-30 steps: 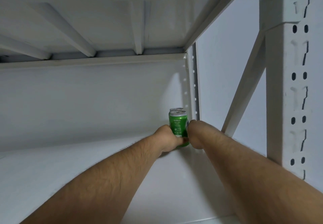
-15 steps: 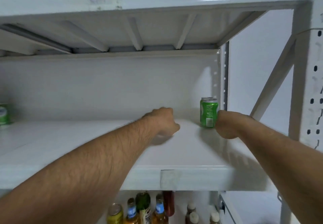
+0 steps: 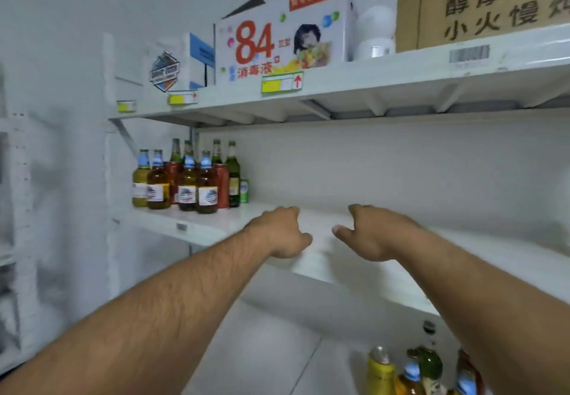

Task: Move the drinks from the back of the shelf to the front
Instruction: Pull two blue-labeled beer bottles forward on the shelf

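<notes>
Several drinks stand grouped at the left end of the white middle shelf (image 3: 212,229): amber bottles with blue caps (image 3: 188,184), green bottles (image 3: 233,175), a red can (image 3: 222,186) and a small green can (image 3: 244,190) furthest back. My left hand (image 3: 282,232) hovers over the shelf's front part with its fingers curled into a fist, holding nothing. My right hand (image 3: 374,234) is beside it, loosely curled with the thumb pointing left, also holding nothing. Both hands are to the right of the drinks and apart from them.
The top shelf (image 3: 370,70) carries a printed "84" carton (image 3: 277,39), a white box (image 3: 175,64) and a brown carton (image 3: 481,2). More bottles (image 3: 422,370) stand on the shelf below at the lower right. A white upright (image 3: 109,163) frames the left end.
The view has swung left, away from the green cans at the right back corner. My right hand has left those cans; both hands now hover, holding nothing, mid-shelf.
</notes>
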Demonstrator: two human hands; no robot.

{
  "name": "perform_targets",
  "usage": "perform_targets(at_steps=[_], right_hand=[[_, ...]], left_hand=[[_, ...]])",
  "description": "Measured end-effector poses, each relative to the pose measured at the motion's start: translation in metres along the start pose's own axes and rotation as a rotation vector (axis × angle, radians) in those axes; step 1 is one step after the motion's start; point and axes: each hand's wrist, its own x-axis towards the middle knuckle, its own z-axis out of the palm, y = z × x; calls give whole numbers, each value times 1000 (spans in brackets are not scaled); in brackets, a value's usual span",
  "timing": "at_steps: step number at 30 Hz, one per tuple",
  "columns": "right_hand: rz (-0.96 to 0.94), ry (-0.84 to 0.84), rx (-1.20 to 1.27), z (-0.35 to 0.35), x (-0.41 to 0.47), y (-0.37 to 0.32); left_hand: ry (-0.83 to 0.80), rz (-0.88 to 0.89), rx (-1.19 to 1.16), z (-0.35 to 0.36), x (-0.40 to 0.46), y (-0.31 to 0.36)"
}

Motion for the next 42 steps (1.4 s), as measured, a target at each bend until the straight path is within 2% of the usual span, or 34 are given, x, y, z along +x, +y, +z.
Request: perform_targets(at_steps=[7,15,20,31,42], right_hand=[[-187,-48,12,12,22,-124],[-309,-54,39,20,52,-187],[-368,-22,102,33,85,-201],[-344,-52,161,66,167,-215],[-230,-48,176,89,218,-283]], left_hand=[[41,-214,-16,-31,-38,-113],[63,-364,-31,-37,-37,-178],[99,-391,-27,-38,-9,-199],[81,-391,3,-29,58,-233],[62,-284,-66,-28,106,-323]])
